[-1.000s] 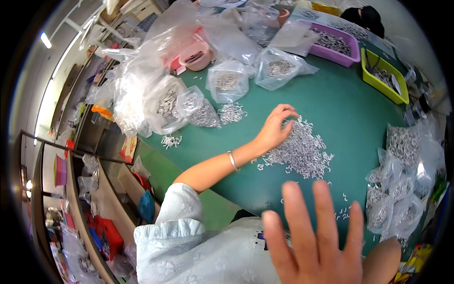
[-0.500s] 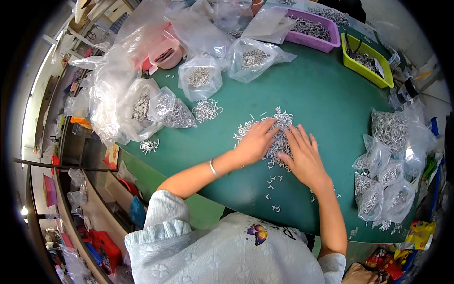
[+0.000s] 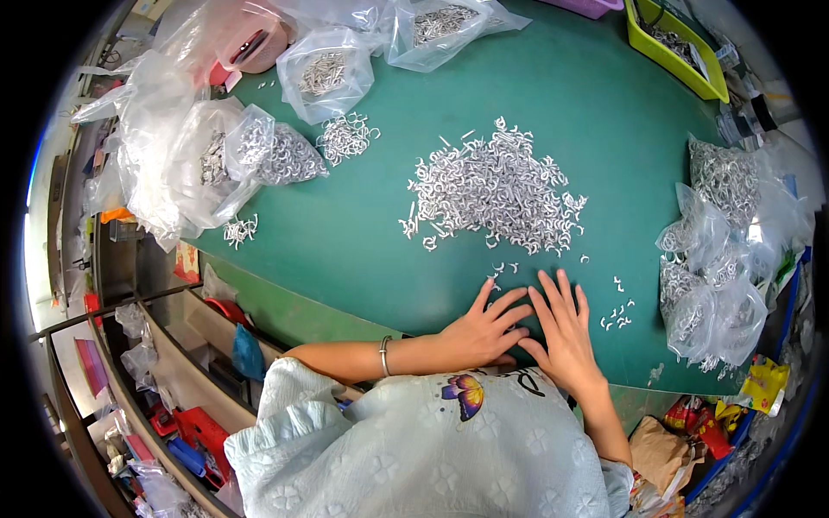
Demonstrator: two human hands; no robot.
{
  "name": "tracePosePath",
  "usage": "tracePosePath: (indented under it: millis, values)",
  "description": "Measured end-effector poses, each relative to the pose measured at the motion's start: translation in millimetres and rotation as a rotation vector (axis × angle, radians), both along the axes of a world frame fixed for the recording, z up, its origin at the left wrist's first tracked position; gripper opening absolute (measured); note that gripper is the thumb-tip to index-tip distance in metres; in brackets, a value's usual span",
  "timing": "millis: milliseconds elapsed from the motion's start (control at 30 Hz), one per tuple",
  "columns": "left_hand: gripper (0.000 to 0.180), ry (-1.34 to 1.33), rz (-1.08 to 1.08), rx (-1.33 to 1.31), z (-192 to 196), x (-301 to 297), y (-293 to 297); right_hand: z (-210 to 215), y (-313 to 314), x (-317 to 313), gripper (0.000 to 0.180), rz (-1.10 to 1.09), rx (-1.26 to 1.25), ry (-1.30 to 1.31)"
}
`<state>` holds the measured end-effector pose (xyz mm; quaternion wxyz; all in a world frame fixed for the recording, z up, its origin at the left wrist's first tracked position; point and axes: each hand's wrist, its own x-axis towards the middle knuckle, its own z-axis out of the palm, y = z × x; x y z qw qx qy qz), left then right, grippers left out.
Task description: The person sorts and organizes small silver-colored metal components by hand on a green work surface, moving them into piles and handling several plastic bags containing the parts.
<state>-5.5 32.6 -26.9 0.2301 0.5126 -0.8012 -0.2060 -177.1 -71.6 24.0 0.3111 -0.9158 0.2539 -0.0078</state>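
A wide heap of small curved silver metal pieces (image 3: 496, 192) lies in the middle of the green tabletop (image 3: 380, 250). My left hand (image 3: 484, 332), a bracelet on its wrist, rests near the table's front edge with fingers spread. Beside it my right hand (image 3: 561, 332) lies palm down, its fingers stretched toward the heap. A few loose curved pieces (image 3: 501, 269) lie just beyond my left fingertips, and some may be under them. More stray pieces (image 3: 617, 319) are scattered to the right of my right hand. Neither hand appears to grip anything.
On the left are plastic bags of metal parts (image 3: 289, 155) and a small pile of rings (image 3: 347, 138). Open bags of short pins (image 3: 324, 73) stand farther back. Filled bags (image 3: 721, 250) line the right side. A yellow-green basket (image 3: 678, 52) sits at the far right.
Both hands have drawn back from the heap toward the table's front edge, uncovering the pieces. The view has tilted down, so things on the table appear higher in it.
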Motion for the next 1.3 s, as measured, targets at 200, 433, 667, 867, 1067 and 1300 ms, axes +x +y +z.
tracePosePath:
  millis: [200,433,667,867,1067,1300]
  values:
    - [0.053,-0.106,0.49,-0.094,-11.7,35.2,-36.7,-29.7,0.0,6.1,0.07,-0.421,-0.274,0.087]
    - [0.072,-0.231,0.35,-0.105,16.3,43.8,-51.2,-32.4,-5.9,47.6,0.052,-0.307,-0.093,-0.235]
    - [0.067,-0.383,0.455,-0.133,10.5,56.2,-73.9,-25.2,-19.9,13.4,0.043,-0.45,-0.201,-0.206]
    - [0.056,-0.288,0.234,-0.162,6.0,20.0,-73.7,-38.8,-56.3,34.5,0.041,-0.351,-0.196,-0.223]
    - [0.046,-0.417,0.397,-0.122,17.4,53.8,-56.1,-12.8,-20.5,12.3,0.045,-0.215,-0.02,-0.161]
    - [0.037,-0.072,0.354,-0.014,26.1,20.9,-16.3,-6.2,11.3,-6.1,0.056,-0.205,-0.11,-0.115]
